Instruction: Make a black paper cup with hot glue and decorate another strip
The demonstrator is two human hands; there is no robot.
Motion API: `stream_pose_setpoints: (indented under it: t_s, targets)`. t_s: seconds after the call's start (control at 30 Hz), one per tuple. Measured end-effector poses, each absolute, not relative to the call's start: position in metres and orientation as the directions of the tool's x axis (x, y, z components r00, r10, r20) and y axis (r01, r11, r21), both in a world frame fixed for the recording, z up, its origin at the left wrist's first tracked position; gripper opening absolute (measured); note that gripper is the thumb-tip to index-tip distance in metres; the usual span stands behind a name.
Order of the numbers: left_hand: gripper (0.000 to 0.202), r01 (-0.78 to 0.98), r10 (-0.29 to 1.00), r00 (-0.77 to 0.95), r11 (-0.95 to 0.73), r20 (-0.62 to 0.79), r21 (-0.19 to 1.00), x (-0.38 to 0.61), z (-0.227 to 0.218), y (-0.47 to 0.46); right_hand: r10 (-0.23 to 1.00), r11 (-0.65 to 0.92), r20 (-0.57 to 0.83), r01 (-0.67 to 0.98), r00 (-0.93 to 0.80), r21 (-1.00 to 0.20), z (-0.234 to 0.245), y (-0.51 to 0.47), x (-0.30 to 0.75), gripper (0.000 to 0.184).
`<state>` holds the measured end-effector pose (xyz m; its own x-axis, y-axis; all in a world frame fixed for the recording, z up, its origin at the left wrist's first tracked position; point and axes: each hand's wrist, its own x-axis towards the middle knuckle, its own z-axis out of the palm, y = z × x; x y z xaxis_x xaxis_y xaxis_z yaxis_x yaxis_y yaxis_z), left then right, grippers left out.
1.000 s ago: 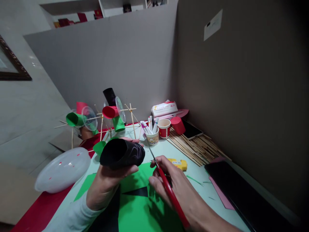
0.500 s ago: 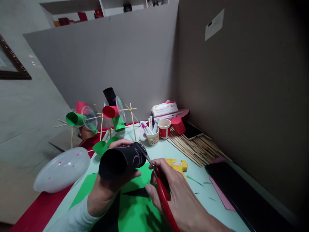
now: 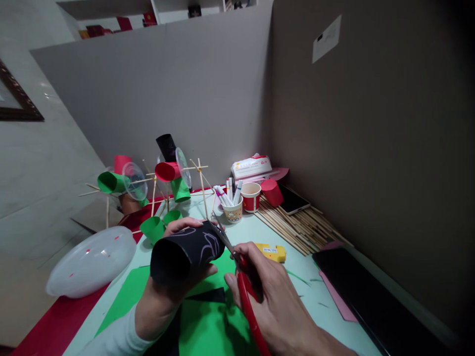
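Observation:
A black paper tube (image 3: 196, 248) with pale purple drawn lines is in my left hand (image 3: 163, 296), its wide mouth turned toward me. The fingers wrap behind it and the thumb lies under its right side. In my right hand (image 3: 272, 291) is a pair of red-handled scissors (image 3: 249, 305), with the blades parted at the tube's far right rim. Below both hands lie green paper (image 3: 208, 331) and a pointed black paper scrap (image 3: 211, 295). A yellow glue gun (image 3: 272, 252) is partly hidden behind my right hand.
Stick frames with clear discs and coloured paper cups (image 3: 168, 171) stand at the left. A white balloon (image 3: 92, 259) lies nearer. Farther back are a cup of markers (image 3: 233, 212), a paper cup (image 3: 251, 198) and wooden sticks (image 3: 293, 225). A long black object (image 3: 363, 291) borders the right.
The scissor blades have spread wider at the tube's rim. The tube has turned slightly, showing more of the purple lines. The whole view has shifted a little.

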<state>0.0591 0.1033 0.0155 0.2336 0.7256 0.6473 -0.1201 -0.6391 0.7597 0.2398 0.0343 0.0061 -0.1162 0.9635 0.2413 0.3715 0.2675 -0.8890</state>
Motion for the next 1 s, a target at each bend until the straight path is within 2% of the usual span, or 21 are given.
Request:
stream_pose_setpoints:
  t_s: [0.23,0.4,0.57,0.67,0.77,0.9,1.0]
  targets:
    - [0.061,-0.033,0.723,0.157,-0.677,0.672,0.736,0.062,0.003,0.098,0.938,0.346,0.332,0.359,-0.102,-0.867,0.002,0.036,0.238,0.007]
    - [0.061,0.14,0.692,0.085,-0.721,0.717,0.679,0.065,0.005,0.086,0.915,0.396,0.392,0.399,-0.094,-0.827,-0.005,0.037,0.239,0.008]
    - [0.058,0.07,0.721,0.151,-0.69,0.677,0.72,0.066,0.012,0.079,0.89,0.45,0.437,0.413,-0.13,-0.792,-0.006,0.038,0.241,0.011]
    - [0.052,0.069,0.73,0.218,-0.674,0.648,0.736,0.064,0.019,0.08,0.901,0.432,0.411,0.39,-0.14,-0.813,-0.001,0.04,0.244,0.014]
    - [0.048,0.113,0.733,0.275,-0.667,0.623,0.736,0.057,0.026,0.082,0.936,0.347,0.341,0.39,-0.089,-0.853,0.006,0.044,0.248,0.018]
    - [0.052,0.198,0.688,0.356,-0.717,0.633,0.668,0.043,0.033,0.085,0.957,0.288,0.269,0.397,-0.105,-0.871,0.013,0.045,0.253,0.023]
    - [0.056,0.235,0.695,0.411,-0.706,0.591,0.668,0.037,0.037,0.086,0.958,0.281,0.235,0.39,-0.161,-0.877,0.016,0.044,0.254,0.023]
